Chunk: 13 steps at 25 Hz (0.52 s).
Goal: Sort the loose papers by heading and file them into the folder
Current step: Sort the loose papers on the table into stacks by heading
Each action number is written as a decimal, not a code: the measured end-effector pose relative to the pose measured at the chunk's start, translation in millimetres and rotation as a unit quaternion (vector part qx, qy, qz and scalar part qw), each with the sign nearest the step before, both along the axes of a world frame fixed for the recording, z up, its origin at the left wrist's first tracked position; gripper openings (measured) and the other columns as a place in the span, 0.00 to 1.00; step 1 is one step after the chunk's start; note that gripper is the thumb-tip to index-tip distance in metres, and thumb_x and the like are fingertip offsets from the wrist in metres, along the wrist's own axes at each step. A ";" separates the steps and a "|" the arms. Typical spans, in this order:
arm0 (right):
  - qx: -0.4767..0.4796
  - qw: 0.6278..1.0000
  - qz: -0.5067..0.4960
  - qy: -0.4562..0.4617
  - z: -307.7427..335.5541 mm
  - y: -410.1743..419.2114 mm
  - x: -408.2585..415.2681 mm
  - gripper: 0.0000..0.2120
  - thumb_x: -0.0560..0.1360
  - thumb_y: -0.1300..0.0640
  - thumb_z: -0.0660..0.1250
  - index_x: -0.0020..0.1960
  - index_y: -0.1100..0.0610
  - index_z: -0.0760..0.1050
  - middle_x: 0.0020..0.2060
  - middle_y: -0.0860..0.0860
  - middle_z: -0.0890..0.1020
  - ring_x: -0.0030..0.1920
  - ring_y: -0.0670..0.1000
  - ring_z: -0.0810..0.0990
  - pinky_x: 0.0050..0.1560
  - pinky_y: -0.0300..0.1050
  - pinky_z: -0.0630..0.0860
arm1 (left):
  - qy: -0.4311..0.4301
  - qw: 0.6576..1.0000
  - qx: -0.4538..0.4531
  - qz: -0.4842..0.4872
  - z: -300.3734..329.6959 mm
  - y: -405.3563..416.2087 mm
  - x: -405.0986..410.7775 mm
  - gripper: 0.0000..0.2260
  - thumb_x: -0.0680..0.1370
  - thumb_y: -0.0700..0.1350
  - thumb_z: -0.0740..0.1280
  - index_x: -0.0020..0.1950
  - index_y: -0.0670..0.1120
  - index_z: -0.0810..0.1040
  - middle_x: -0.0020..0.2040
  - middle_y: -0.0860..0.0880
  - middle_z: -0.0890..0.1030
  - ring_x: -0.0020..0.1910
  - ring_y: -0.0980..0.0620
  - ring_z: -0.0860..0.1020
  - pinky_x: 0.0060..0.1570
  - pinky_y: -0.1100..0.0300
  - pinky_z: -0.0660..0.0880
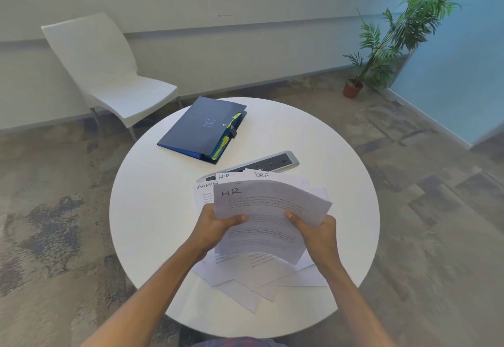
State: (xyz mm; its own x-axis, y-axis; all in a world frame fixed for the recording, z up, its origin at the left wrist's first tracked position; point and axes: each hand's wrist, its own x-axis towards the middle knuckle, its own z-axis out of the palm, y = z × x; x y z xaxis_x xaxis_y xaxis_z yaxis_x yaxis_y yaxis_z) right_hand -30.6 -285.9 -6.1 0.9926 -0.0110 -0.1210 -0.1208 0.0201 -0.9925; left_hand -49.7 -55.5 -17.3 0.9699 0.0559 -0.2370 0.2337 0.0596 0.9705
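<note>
Both grips clamped on a fanned stack of papers (268, 218) above the round white bench (152, 210): left hand (218, 224) with thumb over the near-left edge, right hand (316, 226) pinching the right side. Top sheet headed "HR"; "ADMIN" peeking out behind. Closed blue folder (201, 128) with yellow tabs lying further back, near a grey power strip (275, 161). White chair (106, 73) beyond.

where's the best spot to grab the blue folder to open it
Probably the folder's right-hand long edge, where the yellow tabs and black strap are. It lies flat and closed on the table, spine apparently to the left. Come from the right, free the strap, then lift the cover's edge.
</note>
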 end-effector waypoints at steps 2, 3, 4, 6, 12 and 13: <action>0.001 1.000 -0.006 0.003 -1.5 1.5 -1.3 0.09 0.72 0.63 0.76 0.51 0.58 0.83 0.42 0.49 0.88 0.42 0.48 0.87 0.37 0.37 0.80 | -0.001 1.000 -0.001 -0.005 -2.4 -3.3 -0.2 0.11 0.72 0.37 0.75 0.53 0.48 0.84 0.50 0.50 0.87 0.50 0.47 0.84 0.51 0.51 0.81; 0.000 1.000 -0.008 0.005 -2.9 2.5 -2.3 0.10 0.71 0.63 0.76 0.52 0.59 0.83 0.43 0.50 0.88 0.43 0.50 0.87 0.37 0.38 0.80 | 0.001 1.000 -0.003 -0.005 -3.0 -4.8 0.0 0.11 0.72 0.37 0.75 0.53 0.47 0.84 0.50 0.50 0.87 0.50 0.46 0.84 0.51 0.51 0.81; -0.002 1.000 -0.013 0.006 -4.4 3.0 -3.3 0.11 0.71 0.63 0.76 0.53 0.59 0.83 0.43 0.50 0.88 0.43 0.51 0.87 0.37 0.38 0.80 | 0.001 1.000 -0.005 -0.005 -3.1 -6.0 0.7 0.12 0.73 0.37 0.75 0.54 0.47 0.84 0.50 0.50 0.87 0.50 0.46 0.84 0.50 0.50 0.82; -0.003 1.000 -0.024 0.004 -6.4 1.9 -3.5 0.11 0.71 0.63 0.77 0.52 0.57 0.83 0.42 0.49 0.87 0.42 0.49 0.86 0.36 0.38 0.80 | -0.004 1.000 -0.012 -0.005 -3.6 -7.7 3.2 0.12 0.73 0.37 0.74 0.55 0.46 0.84 0.50 0.49 0.87 0.49 0.46 0.84 0.49 0.50 0.82; -0.003 1.000 -0.025 0.014 -15.7 -0.7 -6.6 0.10 0.71 0.62 0.77 0.51 0.58 0.83 0.43 0.50 0.88 0.43 0.50 0.87 0.37 0.39 0.81 | 0.001 1.000 -0.008 -0.006 -14.7 -10.0 3.0 0.12 0.73 0.39 0.74 0.57 0.46 0.84 0.51 0.50 0.86 0.50 0.46 0.84 0.49 0.51 0.82; -0.003 1.000 -0.024 0.015 -17.1 -0.9 -6.8 0.10 0.71 0.62 0.77 0.51 0.58 0.83 0.43 0.50 0.88 0.43 0.50 0.87 0.38 0.39 0.81 | 0.003 1.000 -0.004 -0.007 -16.7 -10.0 2.9 0.12 0.74 0.39 0.74 0.57 0.47 0.84 0.51 0.50 0.86 0.50 0.46 0.84 0.50 0.50 0.82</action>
